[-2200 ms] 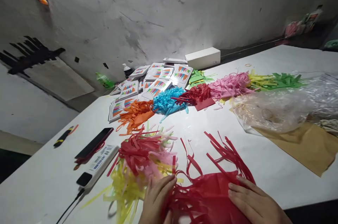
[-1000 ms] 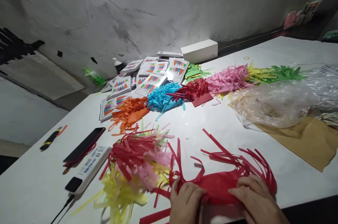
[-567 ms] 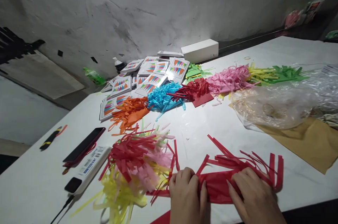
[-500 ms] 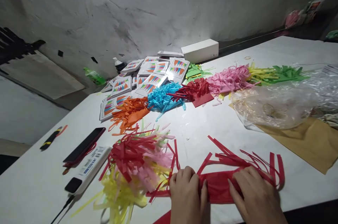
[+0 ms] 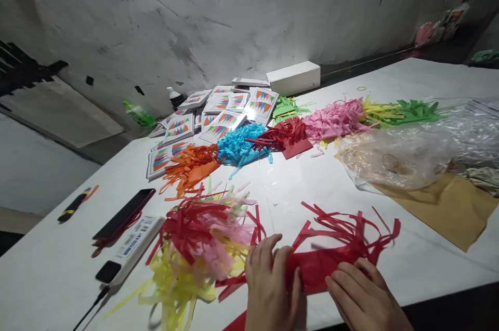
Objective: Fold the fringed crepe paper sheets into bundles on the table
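The white bench carries folded red fringed paper near its front edge. Against the paper lie the left hand, fingers bent and slightly spread, and the right hand, fingers together; whether either grips, I cannot tell.

A small craft workroom, by the look of it, with a bare, scuffed grey wall patched with black marks behind a broad white worktable. Red fringed paper lies at the near edge, bundles of cut tissue strips in orange, blue, red, pink, yellow and green cross the middle, and printed packets are heaped beside a white box. Crumpled clear plastic, brown paper and a power strip share the tabletop.
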The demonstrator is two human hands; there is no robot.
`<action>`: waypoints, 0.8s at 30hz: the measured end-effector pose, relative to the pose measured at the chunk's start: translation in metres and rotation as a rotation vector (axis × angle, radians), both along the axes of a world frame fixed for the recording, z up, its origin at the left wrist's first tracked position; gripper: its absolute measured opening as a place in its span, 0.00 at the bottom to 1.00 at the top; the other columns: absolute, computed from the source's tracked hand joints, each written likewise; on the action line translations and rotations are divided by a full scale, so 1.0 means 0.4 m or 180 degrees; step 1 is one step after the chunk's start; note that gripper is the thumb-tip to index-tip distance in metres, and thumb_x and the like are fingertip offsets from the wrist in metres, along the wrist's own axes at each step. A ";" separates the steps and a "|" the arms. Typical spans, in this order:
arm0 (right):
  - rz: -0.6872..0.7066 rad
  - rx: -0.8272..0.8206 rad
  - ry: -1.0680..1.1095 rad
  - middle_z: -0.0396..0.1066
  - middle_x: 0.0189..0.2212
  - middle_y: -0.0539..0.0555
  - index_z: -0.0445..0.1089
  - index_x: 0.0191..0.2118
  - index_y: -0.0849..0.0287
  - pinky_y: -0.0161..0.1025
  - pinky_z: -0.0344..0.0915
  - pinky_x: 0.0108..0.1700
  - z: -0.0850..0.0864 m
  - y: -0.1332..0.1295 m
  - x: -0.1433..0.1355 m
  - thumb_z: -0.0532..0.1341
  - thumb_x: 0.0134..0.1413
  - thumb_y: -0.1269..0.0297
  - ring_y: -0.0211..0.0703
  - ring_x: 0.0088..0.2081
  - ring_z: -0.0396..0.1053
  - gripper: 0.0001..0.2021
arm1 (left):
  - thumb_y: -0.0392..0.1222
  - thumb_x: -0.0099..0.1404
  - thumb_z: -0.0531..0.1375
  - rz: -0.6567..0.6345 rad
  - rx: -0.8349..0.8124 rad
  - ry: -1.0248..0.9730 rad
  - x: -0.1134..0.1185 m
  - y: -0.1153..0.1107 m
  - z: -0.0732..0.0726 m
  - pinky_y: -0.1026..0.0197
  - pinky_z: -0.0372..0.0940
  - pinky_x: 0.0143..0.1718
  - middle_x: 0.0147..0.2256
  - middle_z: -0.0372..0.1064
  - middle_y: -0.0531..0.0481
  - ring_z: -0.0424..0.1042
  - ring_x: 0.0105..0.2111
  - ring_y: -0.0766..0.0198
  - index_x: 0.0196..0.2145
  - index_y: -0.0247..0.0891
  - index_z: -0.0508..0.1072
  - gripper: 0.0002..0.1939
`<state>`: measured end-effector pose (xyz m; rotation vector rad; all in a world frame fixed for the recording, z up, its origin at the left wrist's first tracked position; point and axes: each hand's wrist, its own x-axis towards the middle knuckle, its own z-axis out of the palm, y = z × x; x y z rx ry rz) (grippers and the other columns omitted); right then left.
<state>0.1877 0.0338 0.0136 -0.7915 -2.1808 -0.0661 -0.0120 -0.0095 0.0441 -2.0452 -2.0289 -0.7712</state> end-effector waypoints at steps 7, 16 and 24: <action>0.0265 -0.0167 0.0302 0.82 0.34 0.47 0.76 0.39 0.53 0.47 0.57 0.60 0.023 -0.002 -0.020 0.51 0.63 0.74 0.44 0.39 0.78 0.16 | 0.36 0.68 0.57 -0.0700 0.0542 -0.0117 0.033 -0.035 -0.036 0.43 0.42 0.70 0.35 0.80 0.56 0.76 0.44 0.58 0.30 0.46 0.74 0.10; 0.0116 -0.0446 -0.0022 0.79 0.35 0.48 0.73 0.37 0.53 0.48 0.54 0.59 0.026 0.029 0.050 0.54 0.64 0.72 0.44 0.43 0.75 0.12 | 0.35 0.68 0.54 -0.0502 0.0343 -0.0418 0.023 -0.049 -0.045 0.46 0.56 0.56 0.28 0.74 0.57 0.72 0.32 0.60 0.28 0.45 0.72 0.12; -0.0730 -0.0527 -0.0218 0.70 0.24 0.50 0.71 0.30 0.54 0.53 0.58 0.45 0.027 0.065 -0.008 0.51 0.65 0.66 0.49 0.31 0.68 0.15 | 0.36 0.64 0.54 0.0320 -0.0025 -0.0607 0.038 -0.038 -0.044 0.43 0.59 0.49 0.33 0.73 0.50 0.72 0.36 0.53 0.28 0.44 0.71 0.09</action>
